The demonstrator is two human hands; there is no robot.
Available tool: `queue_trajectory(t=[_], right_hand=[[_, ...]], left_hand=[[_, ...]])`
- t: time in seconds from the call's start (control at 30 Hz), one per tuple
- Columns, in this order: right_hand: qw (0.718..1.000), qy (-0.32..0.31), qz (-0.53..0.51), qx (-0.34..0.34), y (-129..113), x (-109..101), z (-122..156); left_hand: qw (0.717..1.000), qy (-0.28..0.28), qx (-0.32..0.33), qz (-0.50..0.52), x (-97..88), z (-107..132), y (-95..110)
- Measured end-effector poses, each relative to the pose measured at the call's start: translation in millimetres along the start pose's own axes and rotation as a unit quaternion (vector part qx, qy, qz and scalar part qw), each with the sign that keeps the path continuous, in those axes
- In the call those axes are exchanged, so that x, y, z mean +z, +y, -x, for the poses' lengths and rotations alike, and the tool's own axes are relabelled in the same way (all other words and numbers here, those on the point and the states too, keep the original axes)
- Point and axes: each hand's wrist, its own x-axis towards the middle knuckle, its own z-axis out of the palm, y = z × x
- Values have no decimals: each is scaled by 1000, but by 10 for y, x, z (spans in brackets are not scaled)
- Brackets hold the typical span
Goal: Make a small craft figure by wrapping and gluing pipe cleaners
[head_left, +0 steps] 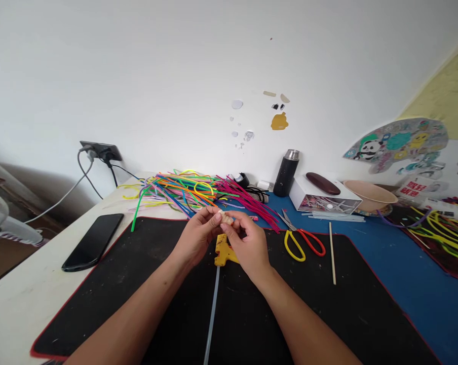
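My left hand point(198, 234) and my right hand point(251, 244) meet over the middle of the black mat point(138, 284). Pinched between the fingertips of both is a small cream-coloured, ribbed piece point(226, 218), partly covered by the thumbs; its exact kind is unclear. Just below the hands lies a yellow glue gun point(222, 252), partly hidden by my right hand. A long translucent glue stick point(213, 309) runs from it toward the near edge. To the right rest scissors point(292, 227) with one yellow and one red handle, and beside them a thin wooden stick point(332, 253).
A heap of colourful pipe cleaners point(183, 190) lies behind the mat. A black phone point(94, 242) is at left. Along the wall stand a dark flask point(285, 175), a white box point(308, 203) and a beige bowl point(369, 194). More pipe cleaners point(442, 228) lie far right.
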Motion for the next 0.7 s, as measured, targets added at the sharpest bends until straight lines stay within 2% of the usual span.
queue_trajectory(t=[0.23,0.37,0.47,0.6,0.7], right_hand=[[999,11,-35,-14,-96,-38,17],[996,40,-83,14,-97,-63,-4],[993,27,-105,38,-65,-40,-16],[997,-12,-76,29,-31,14,9],[1000,3,-7,-8,-17,20,30]], left_hand=[[1000,13,0,2,4,-4,25],[1000,28,7,7,2,-9,31],[999,37,24,11,-10,-17,31],[998,36,41,20,-14,-24,39],[998,30,41,22,-8,-24,40]])
